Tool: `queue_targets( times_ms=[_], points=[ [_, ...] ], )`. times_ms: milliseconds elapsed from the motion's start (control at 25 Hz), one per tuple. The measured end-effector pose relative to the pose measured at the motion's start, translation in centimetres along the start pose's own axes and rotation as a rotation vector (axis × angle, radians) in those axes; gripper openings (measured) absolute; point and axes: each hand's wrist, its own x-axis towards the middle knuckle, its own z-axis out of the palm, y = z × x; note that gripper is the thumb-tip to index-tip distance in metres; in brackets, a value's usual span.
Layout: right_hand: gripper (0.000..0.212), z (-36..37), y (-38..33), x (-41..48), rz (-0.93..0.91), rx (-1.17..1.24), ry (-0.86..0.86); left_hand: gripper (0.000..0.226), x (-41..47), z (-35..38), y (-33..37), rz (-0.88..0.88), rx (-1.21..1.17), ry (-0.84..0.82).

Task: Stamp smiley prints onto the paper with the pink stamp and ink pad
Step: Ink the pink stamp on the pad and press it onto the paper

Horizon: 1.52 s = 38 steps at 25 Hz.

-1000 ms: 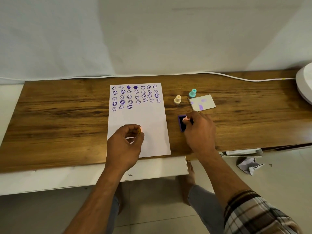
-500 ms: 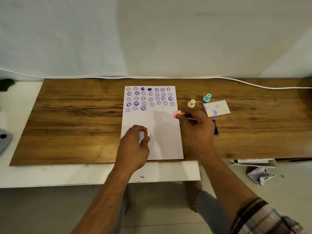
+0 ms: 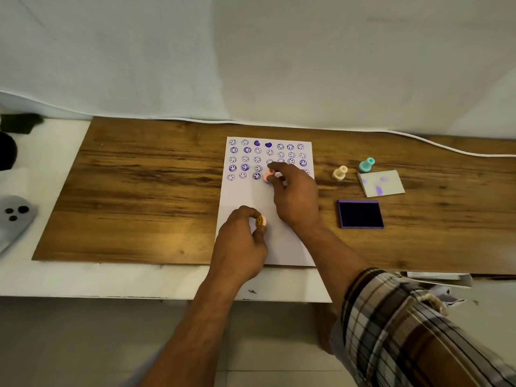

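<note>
A white paper (image 3: 245,199) lies on the wooden board, its top covered with rows of purple smiley prints and two hearts. My right hand (image 3: 296,196) holds the pink stamp (image 3: 269,175) face down on the paper, at the end of the lowest row of prints. My left hand (image 3: 240,244) rests on the lower part of the sheet and pinches a small pink cap with a yellow smiley face (image 3: 261,221). The open purple ink pad (image 3: 360,214) sits on the board to the right of the paper.
A beige stamp (image 3: 340,172) and a teal stamp (image 3: 366,164) stand right of the paper, beside the ink pad's white lid (image 3: 381,183). A white cable (image 3: 446,148) runs along the back. A grey phone (image 3: 14,219) lies at the far left.
My right hand lifted the pink stamp off the ink pad and carried it left and up onto the paper's lowest print row. My left hand stayed on the paper.
</note>
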Motion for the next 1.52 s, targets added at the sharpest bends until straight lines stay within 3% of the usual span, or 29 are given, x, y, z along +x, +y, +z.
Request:
queue_targets(
  times_ms=[320,560,880,1080,1200,1280,1440,1520],
  points=[
    [0.030,0.0,0.3,0.5,-0.067,-0.086,-0.001,0.029,-0.1,0.2,0.2,-0.019,0.024,0.003],
    [0.026,-0.2,0.2,1.3,-0.267,-0.325,-0.031,0.032,-0.3,0.3,0.2,-0.030,0.040,-0.001],
    [0.026,0.6,-1.1,1.2,-0.154,-0.421,-0.041,0.033,-0.7,0.1,0.6,-0.017,0.076,-0.021],
    [0.028,-0.7,0.3,3.1,-0.350,-0.483,-0.208,0.036,-0.6,0.0,0.5,-0.020,0.100,-0.034],
    [0.030,-0.8,0.5,3.2,-0.378,-0.504,-0.222,0.037,-0.5,0.1,0.6,-0.016,0.105,-0.039],
    [0.028,-1.2,0.1,2.7,-0.305,-0.410,-0.215,0.034,-0.6,0.1,0.9,-0.004,0.086,-0.005],
    [0.021,-5.4,-0.6,0.2,0.204,0.319,0.224,0.026,-0.1,-0.6,1.3,-0.011,-0.142,0.099],
    [0.017,-7.9,-0.5,-3.6,0.379,0.519,0.292,0.024,0.1,-0.8,1.5,-0.071,-0.318,0.058]
  ],
)
